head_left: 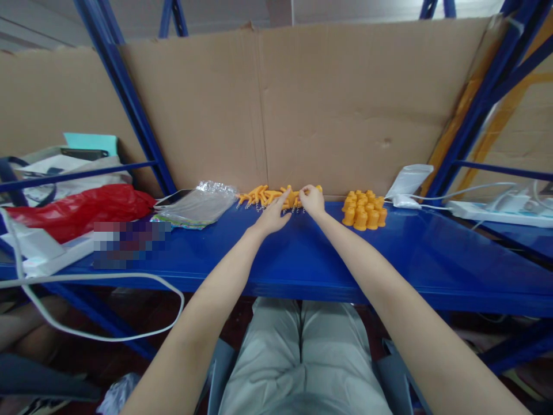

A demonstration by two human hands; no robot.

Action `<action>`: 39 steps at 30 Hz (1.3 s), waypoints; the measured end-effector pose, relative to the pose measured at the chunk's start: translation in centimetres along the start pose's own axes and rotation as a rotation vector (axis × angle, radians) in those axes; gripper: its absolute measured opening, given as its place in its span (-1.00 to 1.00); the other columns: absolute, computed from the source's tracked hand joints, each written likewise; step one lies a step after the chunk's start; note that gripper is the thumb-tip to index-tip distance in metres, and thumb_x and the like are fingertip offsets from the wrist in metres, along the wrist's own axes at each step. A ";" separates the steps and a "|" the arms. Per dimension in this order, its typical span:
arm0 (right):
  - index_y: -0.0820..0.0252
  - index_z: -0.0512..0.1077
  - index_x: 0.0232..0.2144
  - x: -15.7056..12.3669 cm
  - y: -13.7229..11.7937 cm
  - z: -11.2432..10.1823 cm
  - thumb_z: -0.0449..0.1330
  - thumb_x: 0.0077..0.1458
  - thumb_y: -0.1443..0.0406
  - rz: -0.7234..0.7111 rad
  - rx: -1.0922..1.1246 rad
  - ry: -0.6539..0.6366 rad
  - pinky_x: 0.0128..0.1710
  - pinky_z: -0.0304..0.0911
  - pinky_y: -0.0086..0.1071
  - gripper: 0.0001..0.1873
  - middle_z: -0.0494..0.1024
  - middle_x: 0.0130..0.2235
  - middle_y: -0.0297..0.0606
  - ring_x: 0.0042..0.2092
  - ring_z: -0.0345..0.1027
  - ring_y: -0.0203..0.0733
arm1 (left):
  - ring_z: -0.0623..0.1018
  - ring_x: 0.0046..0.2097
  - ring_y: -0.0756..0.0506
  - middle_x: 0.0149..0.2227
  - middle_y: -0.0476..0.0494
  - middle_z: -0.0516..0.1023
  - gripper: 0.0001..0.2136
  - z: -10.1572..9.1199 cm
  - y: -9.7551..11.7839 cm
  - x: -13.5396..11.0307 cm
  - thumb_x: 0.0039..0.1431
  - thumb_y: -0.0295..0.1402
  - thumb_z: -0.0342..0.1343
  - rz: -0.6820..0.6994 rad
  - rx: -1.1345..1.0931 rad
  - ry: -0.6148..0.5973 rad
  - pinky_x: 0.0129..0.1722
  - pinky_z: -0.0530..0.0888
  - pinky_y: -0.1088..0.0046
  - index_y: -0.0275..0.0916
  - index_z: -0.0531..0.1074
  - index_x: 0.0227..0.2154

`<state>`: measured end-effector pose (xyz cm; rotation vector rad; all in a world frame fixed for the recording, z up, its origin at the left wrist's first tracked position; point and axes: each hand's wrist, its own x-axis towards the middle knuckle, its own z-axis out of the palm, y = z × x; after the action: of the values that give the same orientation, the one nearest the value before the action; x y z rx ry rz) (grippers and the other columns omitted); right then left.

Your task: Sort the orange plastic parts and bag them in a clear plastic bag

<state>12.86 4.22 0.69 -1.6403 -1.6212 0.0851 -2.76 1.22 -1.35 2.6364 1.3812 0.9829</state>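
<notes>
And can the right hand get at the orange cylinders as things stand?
Probably yes: the cylinders sit to the right of the right hand on the blue shelf, with nothing visible standing between them.

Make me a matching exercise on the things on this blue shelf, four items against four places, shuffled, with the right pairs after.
Things:
1. red bag
2. orange pieces with chains
3. orange cluster
4. clear bag

Places:
A. between the red bag and the left hand
B. standing apart, right of the right hand
C. left of the clear bag
D. at both hands, in front of the cardboard

Right pairs: 1-C, 2-D, 3-B, 4-A
</notes>
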 end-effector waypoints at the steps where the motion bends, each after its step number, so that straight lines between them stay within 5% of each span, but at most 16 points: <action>1: 0.20 0.52 -0.05 -0.3 -0.3 0.2 -0.04 0.26 0.30 -0.020 0.003 -0.012 0.05 0.28 -0.29 -0.63 0.63 -0.10 -0.12 0.01 0.47 -0.11 | 0.28 0.35 -0.10 0.31 -0.19 0.31 -0.33 0.0 0.0 0.0 0.17 -0.40 0.00 -0.005 0.007 0.001 0.37 0.17 0.29 -0.19 0.06 0.37; 7: 0.20 0.55 -0.09 -1.3 -1.4 0.5 0.01 0.23 0.34 -0.046 0.008 -0.066 0.04 0.31 -0.33 -0.65 0.64 -0.04 -0.16 0.02 0.49 -0.12 | 0.35 0.31 -0.16 0.26 -0.24 0.40 -0.48 -0.1 -0.3 0.2 0.18 -0.44 0.02 -0.101 0.095 0.011 0.34 0.22 0.27 -0.28 0.29 0.24; 20: 0.25 0.58 -0.14 -1.5 -2.6 1.9 0.03 0.21 0.41 -0.176 0.071 -0.215 0.03 0.32 -0.32 -0.67 0.66 -0.14 -0.14 -0.07 0.53 -0.13 | 0.55 0.09 -0.25 0.01 -0.27 0.58 -0.61 -1.9 0.4 -0.2 0.15 -0.39 0.14 -0.354 0.219 0.123 0.07 0.48 0.28 -0.21 0.36 0.07; 28: 0.20 0.50 0.01 -2.8 -3.0 -1.9 0.05 0.25 0.37 -0.283 -0.073 -0.197 0.01 0.32 -0.35 -0.65 0.66 -0.12 -0.19 -0.06 0.53 -0.13 | 0.61 -0.08 -0.18 -0.14 -0.16 0.62 -0.70 -1.2 0.1 0.2 0.10 -0.46 0.11 -0.310 0.057 0.250 -0.04 0.50 0.33 -0.20 0.37 -0.06; 34: 0.22 0.36 0.18 -4.2 -0.6 -5.9 0.02 0.33 0.24 -0.256 -0.233 -0.088 0.05 0.31 -0.19 -0.57 0.63 -0.06 -0.05 0.05 0.49 0.07 | 0.58 -0.04 -0.14 -0.07 -0.14 0.60 -0.76 -1.3 0.6 0.3 0.09 -0.44 0.11 -0.233 0.003 0.247 0.01 0.46 0.36 -0.21 0.40 -0.14; 37: 0.24 0.35 0.17 -4.3 1.6 -6.8 0.05 0.34 0.14 -0.148 -0.106 -0.068 -0.03 0.36 -0.22 -0.55 0.66 -0.17 -0.07 -0.07 0.55 0.03 | 0.57 -0.05 -0.12 -0.08 -0.12 0.59 -0.76 -1.4 0.9 0.3 0.09 -0.43 0.09 -0.191 -0.026 0.193 0.02 0.46 0.37 -0.21 0.40 -0.14; 39: 0.28 0.38 0.08 -4.3 2.6 -6.9 0.01 0.37 0.13 -0.066 0.134 -0.165 -0.20 0.42 -0.32 -0.60 0.66 -0.25 -0.11 -0.28 0.58 -0.11 | 0.58 -0.08 -0.11 -0.11 -0.10 0.60 -0.75 -1.3 0.9 0.3 0.09 -0.43 0.08 -0.176 -0.039 0.179 0.01 0.47 0.37 -0.20 0.41 -0.13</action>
<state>18.13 -2.47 1.77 -1.5093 -1.7522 0.2960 -2.68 0.50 0.13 2.3986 1.5795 1.2329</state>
